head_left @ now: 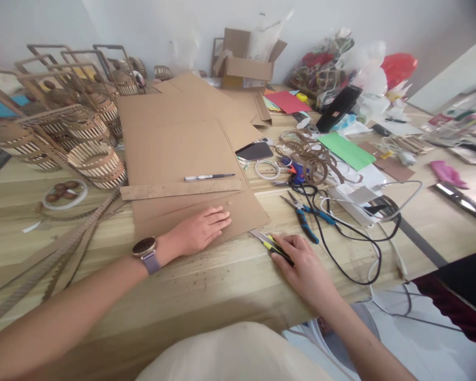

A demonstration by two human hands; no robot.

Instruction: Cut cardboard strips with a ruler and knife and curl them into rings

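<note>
My left hand lies flat, fingers stretched out, on a brown cardboard sheet at the near edge of the wooden table. A watch sits on that wrist. My right hand is closed round a yellow and black utility knife, whose blade tip touches the lower right corner of the sheet. A cardboard strip lies across the sheet just beyond my left hand, with a silver pen above it.
Blue-handled pliers and tangled black and white cables lie right of the knife. Woven cardboard baskets stand at the left. An open box, coloured paper and plastic bags crowd the back and right. Corrugated strips run along the left.
</note>
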